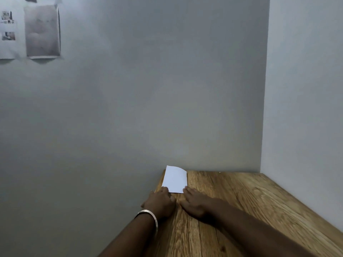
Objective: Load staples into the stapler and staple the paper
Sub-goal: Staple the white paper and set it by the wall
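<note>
A wooden table (241, 210) with a light, streaked grain fills the lower right and butts into a corner where two plain grey walls (148, 89) meet. High on the left wall hang two sheets: a greyish print (43, 31) (too blurred to make out) and, just beside it at the frame's edge, a white page (8, 34) with small pictures.

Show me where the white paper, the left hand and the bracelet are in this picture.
white paper (175, 179), head view, middle of the sheet's flat face.
left hand (161, 200), head view, back of the hand, fingers at the paper's near left corner.
bracelet (151, 217), head view, metal band on the left wrist.
</note>
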`<state>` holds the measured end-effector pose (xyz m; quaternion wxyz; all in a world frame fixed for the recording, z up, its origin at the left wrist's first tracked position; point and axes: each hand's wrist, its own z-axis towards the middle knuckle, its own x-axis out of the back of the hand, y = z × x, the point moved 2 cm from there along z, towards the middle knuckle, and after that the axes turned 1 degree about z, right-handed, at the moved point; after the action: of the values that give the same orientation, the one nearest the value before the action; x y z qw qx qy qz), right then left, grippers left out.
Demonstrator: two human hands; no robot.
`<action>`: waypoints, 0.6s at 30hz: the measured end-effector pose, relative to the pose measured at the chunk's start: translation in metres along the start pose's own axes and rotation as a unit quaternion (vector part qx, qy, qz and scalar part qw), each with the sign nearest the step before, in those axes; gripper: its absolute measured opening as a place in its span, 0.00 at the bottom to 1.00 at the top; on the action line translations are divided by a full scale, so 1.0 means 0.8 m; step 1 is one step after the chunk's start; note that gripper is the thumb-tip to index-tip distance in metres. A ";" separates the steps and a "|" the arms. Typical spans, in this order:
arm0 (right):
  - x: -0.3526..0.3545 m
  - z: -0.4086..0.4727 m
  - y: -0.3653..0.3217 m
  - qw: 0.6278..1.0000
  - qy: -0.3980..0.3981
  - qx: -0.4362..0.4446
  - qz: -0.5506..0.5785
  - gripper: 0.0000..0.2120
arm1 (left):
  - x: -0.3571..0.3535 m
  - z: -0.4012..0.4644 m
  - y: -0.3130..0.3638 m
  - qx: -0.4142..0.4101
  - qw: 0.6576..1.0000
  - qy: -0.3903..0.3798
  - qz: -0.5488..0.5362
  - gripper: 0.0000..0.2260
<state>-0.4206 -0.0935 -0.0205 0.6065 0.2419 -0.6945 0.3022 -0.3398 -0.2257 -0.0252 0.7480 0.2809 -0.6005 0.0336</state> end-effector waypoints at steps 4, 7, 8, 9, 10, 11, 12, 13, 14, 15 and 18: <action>-0.004 -0.001 0.002 1.000 0.008 -0.001 0.006 0.34 | -0.005 0.005 0.000 -0.007 1.000 0.007 -0.010 0.18; -0.006 -0.005 0.002 1.000 0.010 -0.002 0.011 0.34 | -0.008 0.002 0.000 -0.008 1.000 -0.001 0.001 0.19; -0.005 -0.006 0.002 1.000 0.011 -0.002 0.011 0.34 | -0.008 0.002 0.000 -0.008 1.000 -0.001 0.003 0.20; -0.005 -0.007 0.001 1.000 0.012 -0.002 0.011 0.33 | -0.008 0.003 -0.001 -0.010 1.000 -0.001 0.006 0.20; -0.004 -0.007 0.001 1.000 0.013 -0.001 0.011 0.33 | -0.008 0.003 -0.001 -0.014 1.000 0.001 0.010 0.20; -0.003 -0.009 0.001 1.000 0.014 0.001 0.011 0.33 | -0.008 0.004 -0.001 -0.017 1.000 0.002 0.012 0.20; -0.003 -0.011 0.000 1.000 0.015 0.003 0.013 0.33 | -0.009 0.005 -0.001 -0.018 1.000 0.003 0.013 0.20; -0.004 -0.012 0.000 1.000 0.017 0.006 0.015 0.33 | -0.010 0.005 -0.002 -0.019 1.000 0.003 0.012 0.22; -0.004 -0.013 0.000 1.000 0.021 0.009 0.016 0.33 | -0.010 0.005 -0.002 -0.020 1.000 0.004 0.010 0.24; -0.003 -0.014 0.000 0.999 0.027 0.012 0.017 0.33 | -0.011 0.005 -0.002 -0.021 1.000 0.007 0.010 0.27; 0.002 -0.018 -0.003 0.999 0.046 0.015 0.013 0.33 | -0.008 0.000 0.002 -0.029 0.999 0.031 0.011 0.29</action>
<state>-0.4094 -0.0849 -0.0176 0.6300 0.2279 -0.6643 0.3316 -0.3423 -0.2225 -0.0300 0.7735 0.2511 -0.5810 0.0324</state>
